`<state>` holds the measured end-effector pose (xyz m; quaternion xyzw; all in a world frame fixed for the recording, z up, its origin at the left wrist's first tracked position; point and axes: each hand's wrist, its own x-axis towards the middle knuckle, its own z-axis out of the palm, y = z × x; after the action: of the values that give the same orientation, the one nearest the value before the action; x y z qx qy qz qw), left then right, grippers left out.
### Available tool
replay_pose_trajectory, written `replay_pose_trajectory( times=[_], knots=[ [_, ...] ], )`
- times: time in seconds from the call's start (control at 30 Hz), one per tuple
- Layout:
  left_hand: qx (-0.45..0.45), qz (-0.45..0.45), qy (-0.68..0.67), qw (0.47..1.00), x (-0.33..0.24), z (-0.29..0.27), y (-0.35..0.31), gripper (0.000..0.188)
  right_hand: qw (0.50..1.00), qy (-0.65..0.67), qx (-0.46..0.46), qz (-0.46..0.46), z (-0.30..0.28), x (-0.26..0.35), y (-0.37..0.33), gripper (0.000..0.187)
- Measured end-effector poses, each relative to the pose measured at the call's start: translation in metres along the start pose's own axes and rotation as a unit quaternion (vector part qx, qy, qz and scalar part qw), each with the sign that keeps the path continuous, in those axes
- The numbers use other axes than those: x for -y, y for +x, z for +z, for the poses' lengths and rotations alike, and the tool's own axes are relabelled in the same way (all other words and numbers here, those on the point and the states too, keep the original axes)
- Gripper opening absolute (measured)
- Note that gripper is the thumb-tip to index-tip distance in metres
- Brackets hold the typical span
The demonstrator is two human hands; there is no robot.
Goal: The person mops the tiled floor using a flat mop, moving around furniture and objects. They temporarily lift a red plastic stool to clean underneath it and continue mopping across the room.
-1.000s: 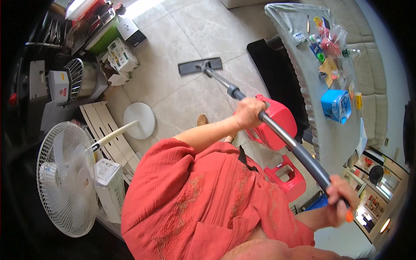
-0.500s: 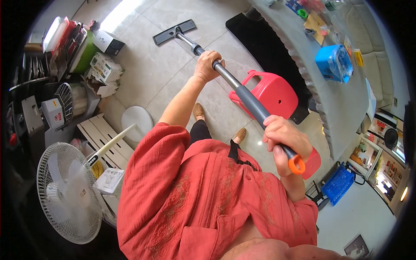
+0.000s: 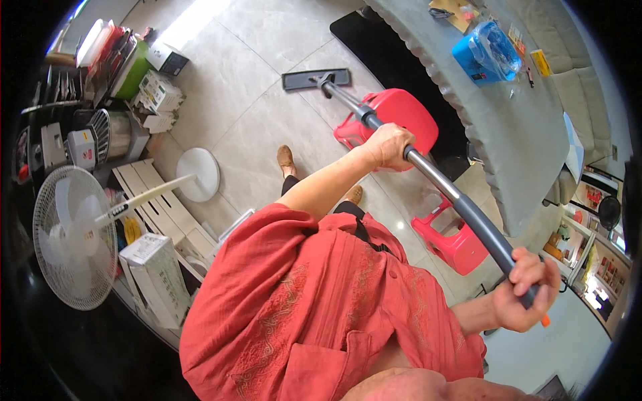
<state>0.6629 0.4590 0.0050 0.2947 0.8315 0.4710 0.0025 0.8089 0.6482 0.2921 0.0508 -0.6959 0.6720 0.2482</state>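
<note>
"How's the mop (image 3: 436, 176) held?"

"The left grip (image 3: 391, 145) curls snugly round its pole (image 3: 448, 188); the right grip (image 3: 528, 292) wraps near the end."

"And its head (image 3: 299, 81)?"

"Ahead of the left grip, on the floor (image 3: 244, 130), near a red stool (image 3: 406, 117). Best steered flat, clear of the stool."

Mop pole (image 3: 435, 176) partly hidden under hands (image 3: 390, 146) (image 3: 528, 294) — gray-covered table (image 3: 525, 137) cut off by top edge.
</note>
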Motion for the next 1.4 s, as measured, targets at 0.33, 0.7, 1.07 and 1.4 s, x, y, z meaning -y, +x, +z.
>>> replay_pose_trajectory(
  times=[0.33,0.7,1.07,1.4],
  knots=[
    [0.126,-0.078,0.030,0.989,-0.069,0.012,-0.077,0.022,0.998,0.023,0.001,0.058,-0.070,0.024,-0.004,0.043],
    [-0.070,-0.146,0.153,0.975,0.095,-0.140,-0.086,0.020,0.970,0.075,0.226,0.042,0.125,-0.041,0.001,0.027],
    [-0.340,-0.053,0.052,0.938,0.006,-0.096,-0.130,0.022,0.897,0.001,0.439,-0.053,0.114,0.060,0.047,0.041],
    [-0.193,-0.039,-0.049,0.979,-0.011,-0.144,-0.138,0.022,0.937,0.119,0.329,-0.016,0.087,0.058,0.080,0.033]
  ],
)
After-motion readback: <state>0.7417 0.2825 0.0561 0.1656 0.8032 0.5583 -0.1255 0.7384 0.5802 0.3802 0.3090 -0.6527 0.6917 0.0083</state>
